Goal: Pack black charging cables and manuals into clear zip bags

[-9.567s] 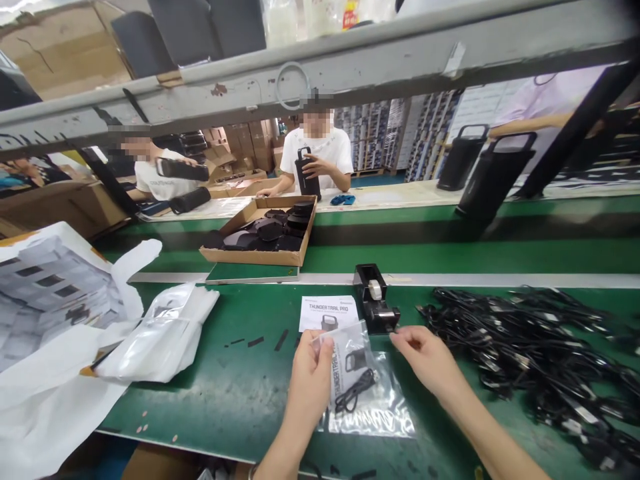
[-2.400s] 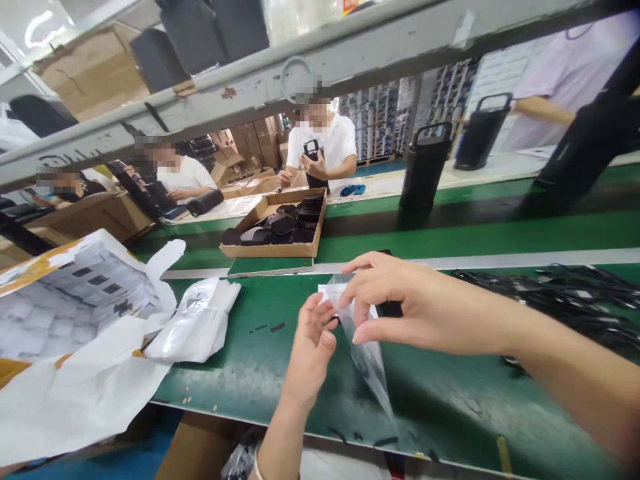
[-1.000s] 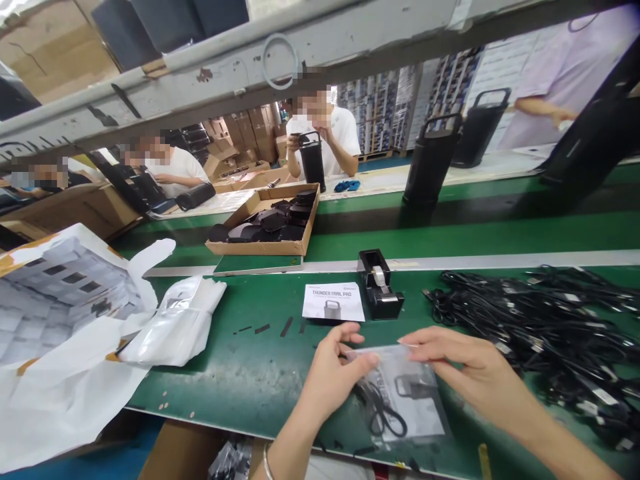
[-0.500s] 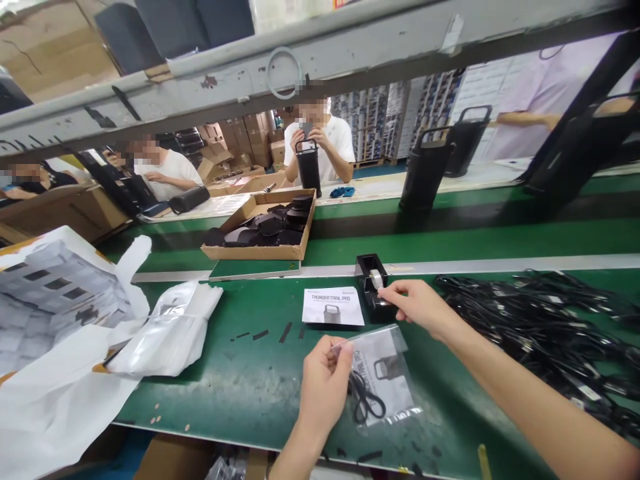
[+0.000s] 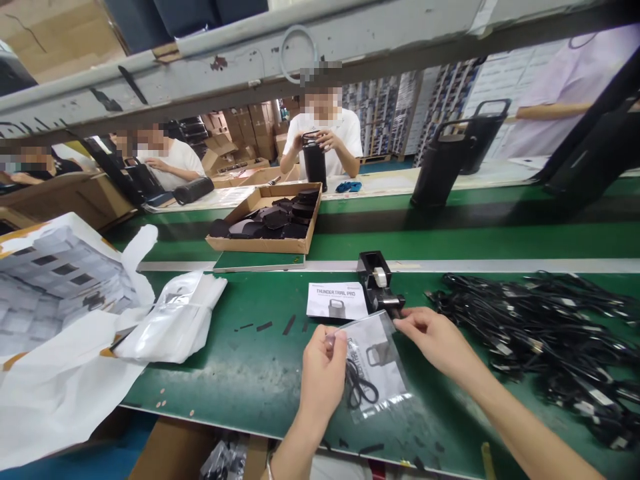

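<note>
Over the bench (image 5: 225, 383), left hand (image 5: 324, 370) grips a bag (image 5: 383, 373), long axis slanting near-right; right hand (image 5: 433, 337) pinches at tape dispenser (image 5: 371, 275).

Cables (image 5: 523, 337) right of tape dispenser (image 5: 376, 292)

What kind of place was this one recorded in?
Probably a factory, at an assembly or packing line: a heap of cables lies on a green bench, an open carton holds black parts, and across from the camera a worker handles a black device.
</note>
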{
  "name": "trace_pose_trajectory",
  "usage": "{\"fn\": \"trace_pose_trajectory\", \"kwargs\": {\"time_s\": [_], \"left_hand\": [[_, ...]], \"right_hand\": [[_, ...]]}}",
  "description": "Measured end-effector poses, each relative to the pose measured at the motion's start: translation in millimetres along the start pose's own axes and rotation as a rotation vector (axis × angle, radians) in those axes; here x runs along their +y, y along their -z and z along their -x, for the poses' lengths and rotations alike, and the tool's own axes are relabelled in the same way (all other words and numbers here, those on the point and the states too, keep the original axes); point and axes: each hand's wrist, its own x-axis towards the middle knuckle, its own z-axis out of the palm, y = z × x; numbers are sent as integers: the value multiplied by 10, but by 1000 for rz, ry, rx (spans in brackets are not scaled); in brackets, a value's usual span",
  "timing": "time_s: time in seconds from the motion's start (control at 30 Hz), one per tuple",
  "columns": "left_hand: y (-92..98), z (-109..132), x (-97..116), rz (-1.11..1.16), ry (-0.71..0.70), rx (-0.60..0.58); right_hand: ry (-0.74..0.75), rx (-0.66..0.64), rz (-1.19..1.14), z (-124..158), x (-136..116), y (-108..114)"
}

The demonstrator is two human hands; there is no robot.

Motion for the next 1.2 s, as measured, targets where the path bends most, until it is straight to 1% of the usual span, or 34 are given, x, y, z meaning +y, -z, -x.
{"fn": "trace_pose_trajectory", "kwargs": {"time_s": [0.07,0.1,0.17,0.23,0.27,0.3,0.37,0.47,0.57,0.7,0.77,0.83,0.93,1.0,1.07,1.13,1.2], "left_hand": [[-2,6,1,-4,3,12],[-6,10,2,-12,2,18],[-23,24,10,-35,-11,22],[-50,52,29,-55,-29,18],[-65,72,43,-61,-33,13],[-79,96,60,-65,-34,8],[-98,151,99,-66,-26,-12],[-101,226,147,-56,-11,-47],[-92,265,156,-13,12,-65],[-94,274,111,111,59,-106],[-102,273,78,162,79,-102],[-107,271,45,220,102,-94],[-75,276,15,346,155,-94],[28,301,20,428,201,-76],[246,361,48,461,227,-43],[591,472,83,415,240,-18],[1027,643,93,291,277,-20]], "right_hand": [[-17,-35,11,88,-3,87],[-24,-77,-19,158,-31,120],[-35,-207,-154,321,-131,145],[-45,-340,-317,461,-261,104],[-51,-382,-373,507,-322,63],[-59,-399,-401,533,-374,14],[-81,-392,-408,534,-440,-89],[-112,-365,-351,478,-448,-209],[-160,-391,-252,440,-397,-271],[-213,-417,-156,439,-347,-273],[-219,-407,-100,451,-351,-247],[-201,-383,32,470,-368,-218],[-129,-341,306,512,-372,-199],[-69,-331,423,552,-336,-206],[4,-386,453,598,-273,-221],[77,-494,421,635,-209,-240],[127,-581,390,641,-175,-267]]}}
